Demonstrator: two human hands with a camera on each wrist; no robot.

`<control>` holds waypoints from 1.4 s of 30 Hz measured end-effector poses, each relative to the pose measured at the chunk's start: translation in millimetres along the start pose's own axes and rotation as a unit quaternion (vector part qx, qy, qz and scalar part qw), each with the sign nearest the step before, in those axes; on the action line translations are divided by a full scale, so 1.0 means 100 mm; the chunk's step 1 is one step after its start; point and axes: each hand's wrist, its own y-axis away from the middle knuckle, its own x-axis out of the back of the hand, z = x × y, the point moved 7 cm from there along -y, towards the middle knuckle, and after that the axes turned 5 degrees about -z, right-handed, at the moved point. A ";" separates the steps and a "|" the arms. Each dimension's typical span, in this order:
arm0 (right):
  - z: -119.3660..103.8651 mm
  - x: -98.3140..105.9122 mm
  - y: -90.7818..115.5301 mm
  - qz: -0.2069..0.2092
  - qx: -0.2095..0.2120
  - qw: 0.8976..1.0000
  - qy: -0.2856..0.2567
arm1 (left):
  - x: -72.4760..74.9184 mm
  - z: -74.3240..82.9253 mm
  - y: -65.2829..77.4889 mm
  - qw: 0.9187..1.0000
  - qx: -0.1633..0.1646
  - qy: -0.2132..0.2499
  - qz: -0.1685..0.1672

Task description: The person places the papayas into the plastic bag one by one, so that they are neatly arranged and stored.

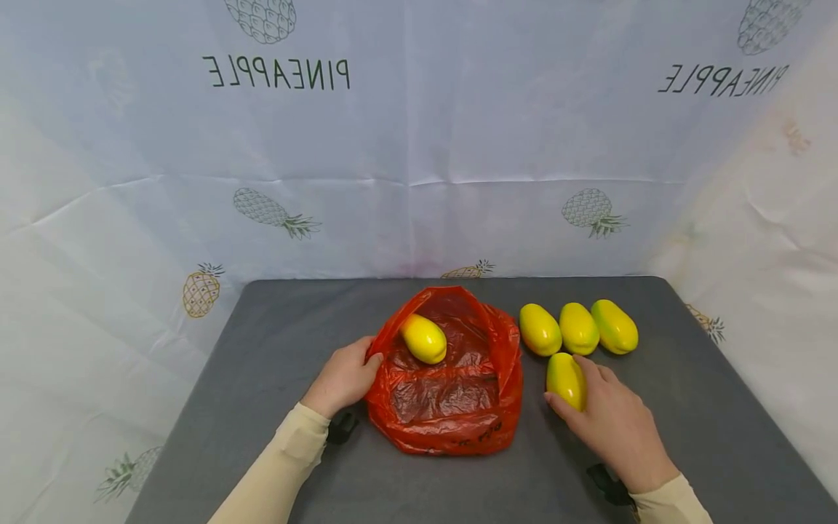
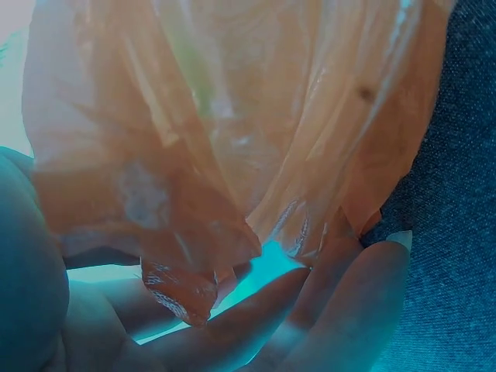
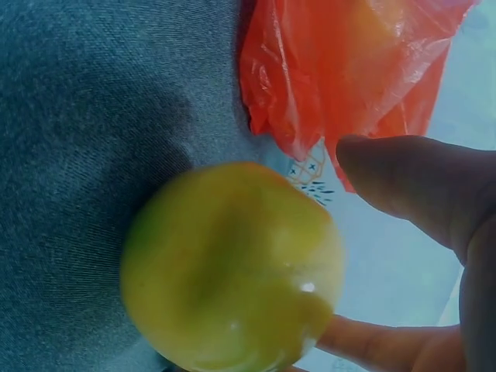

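A red plastic bag lies on the table with its mouth spread wide. One glossy yellow oval fruit is inside it, toward the left. My left hand pinches the bag's left rim; in the left wrist view, thin bag film hangs between thumb and fingers. Right of the bag, my right hand reaches about another yellow fruit that sits on the table. In the right wrist view, the thumb stands apart from this fruit, while fingers are at its other side.
Three more yellow fruits, a left one, a middle one and a right one, sit just behind the right hand. The dark grey table ends at a pale curtain printed with pineapples.
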 end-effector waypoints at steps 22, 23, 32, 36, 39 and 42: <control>0.09 -0.06 -0.01 -0.009 -0.003 1.000 -0.005 | -0.03 0.03 -0.04 1.000 -0.015 0.001 0.006; 0.09 -0.06 -0.01 -0.009 -0.001 1.000 -0.006 | -0.02 0.03 -0.03 1.000 -0.014 0.001 0.006; 0.01 -0.04 0.00 -0.005 0.018 1.000 -0.003 | 0.00 -0.02 -0.02 1.000 0.002 0.002 0.001; -0.05 0.02 0.03 0.000 0.023 1.000 0.000 | 0.01 -0.04 -0.02 1.000 0.004 0.002 0.002; -0.11 0.10 0.07 0.012 0.035 0.999 0.000 | 0.01 -0.04 -0.02 1.000 0.003 0.001 0.005; -0.18 0.20 0.10 0.026 0.050 0.998 -0.001 | 0.02 -0.04 -0.02 1.000 -0.001 0.003 0.009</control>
